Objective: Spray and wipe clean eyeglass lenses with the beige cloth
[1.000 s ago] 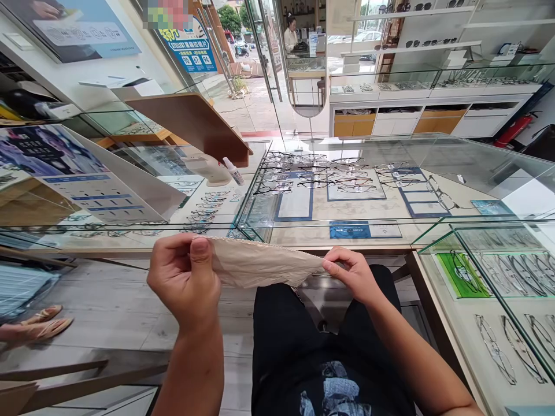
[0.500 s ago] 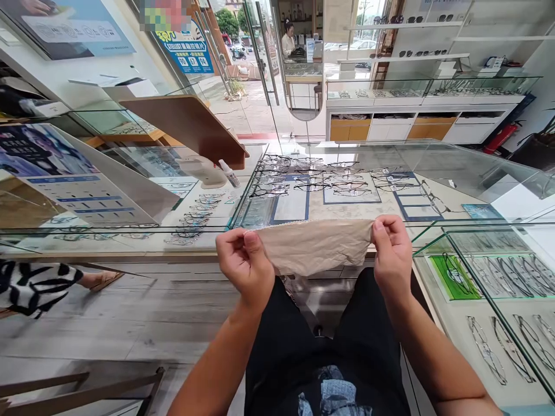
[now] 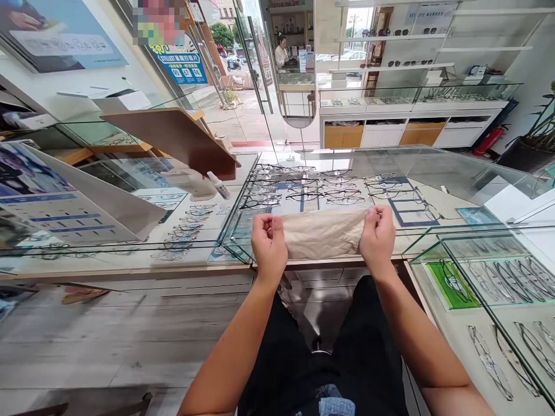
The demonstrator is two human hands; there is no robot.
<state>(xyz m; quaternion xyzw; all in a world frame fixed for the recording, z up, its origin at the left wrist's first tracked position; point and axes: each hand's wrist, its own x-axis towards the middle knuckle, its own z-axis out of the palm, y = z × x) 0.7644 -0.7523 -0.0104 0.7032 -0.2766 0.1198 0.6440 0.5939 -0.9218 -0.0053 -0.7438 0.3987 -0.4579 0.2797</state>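
Observation:
A beige cloth (image 3: 323, 234) is stretched sideways between my two hands, above the front edge of the glass counter. My left hand (image 3: 269, 245) is closed on its left end, thumb on top. At the right end, my right hand (image 3: 378, 238) pinches the cloth between thumb and curled fingers. Just beyond the cloth, rows of eyeglasses (image 3: 342, 193) lie in the glass display case (image 3: 455, 167). The cloth looks folded or doubled, with small wrinkles near its right side.
A white bottle (image 3: 218, 185) and a brown board (image 3: 173, 136) are at the left on the counter. A calendar (image 3: 65, 214) stands nearer. At the right, another glass case holds glasses and a green card (image 3: 453, 284). A person (image 3: 281, 53) shows in the mirror.
My left hand has moved right and slightly up, and my right hand a little left, so the cloth spans less width. The other person's foot and patterned clothing at the left have mostly left view.

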